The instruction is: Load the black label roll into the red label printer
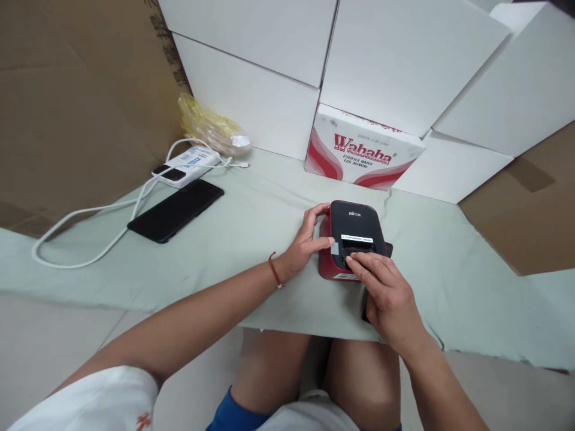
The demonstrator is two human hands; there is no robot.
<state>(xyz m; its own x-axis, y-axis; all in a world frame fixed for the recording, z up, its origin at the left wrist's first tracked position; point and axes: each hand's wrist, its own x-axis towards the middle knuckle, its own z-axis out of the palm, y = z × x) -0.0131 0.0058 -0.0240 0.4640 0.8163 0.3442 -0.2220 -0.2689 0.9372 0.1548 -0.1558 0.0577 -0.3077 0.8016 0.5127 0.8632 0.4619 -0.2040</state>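
A small black-topped printer with red sides (pixel 356 221) sits on the pale green cloth near its front edge. A thin label strip lies above its dark slot. My left hand (pixel 305 244) clasps the printer's left side, thumb on the top edge and fingers toward the back corner. Close together, the bent fingers of my right hand (pixel 387 287) press at the slot's front; its thumb is hidden, and I cannot make out what is between the fingertips. A black piece (pixel 366 306) pokes out beneath the right hand, mostly covered. Another dark part (pixel 389 247) juts from the printer's right side.
Left on the cloth (pixel 265 203) lie a black phone (pixel 176 211), a white power strip (pixel 191 166) with a looping white cable (pixel 85 261), and a yellowish plastic bag (pixel 211 123). Behind stand a Wahaha carton (pixel 359 149) and white boxes (pixel 251 96); brown cardboard (pixel 525 203) flanks the right.
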